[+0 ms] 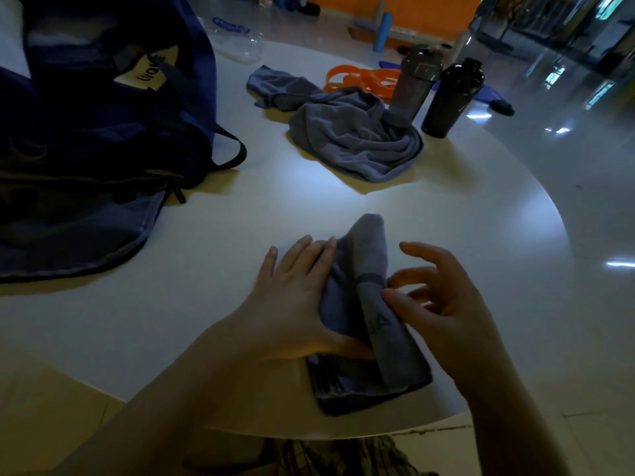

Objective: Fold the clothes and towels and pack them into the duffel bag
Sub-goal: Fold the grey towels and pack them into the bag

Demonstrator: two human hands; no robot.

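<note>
Dim light everywhere, details hard to read. Duffel bag (86, 139) cut off at the left edge, dark blue, lying on the white counter (213, 269) with mouth open; inside too dark to tell any contents, only a pale label with unreadable letters near the top. Small folded grey-blue towel (367, 304) near the front rim of the counter, partly rolled, lower end hidden in shadow. Left hand (295, 297) flat on the left side of this towel, fingers straight, thumb tucked under the fold: a pressing grip, not curled round. Right hand (443, 297) just beside the right edge of the towel, fingers spread and loosely bent, fingertips touching the cloth, nothing clamped. Farther back, a crumpled grey towel (357, 139) heaped in the middle, and a smaller grey cloth (278, 85) behind it. Two dark bottles (450, 97) upright at the right of the heap, the nearer one touching its edge. Orange straps (357, 80) behind, partly hidden by the bottles. Clear plastic item (240, 42) at the far edge, blurred. Checked fabric at the bottom edge, cut off.
</note>
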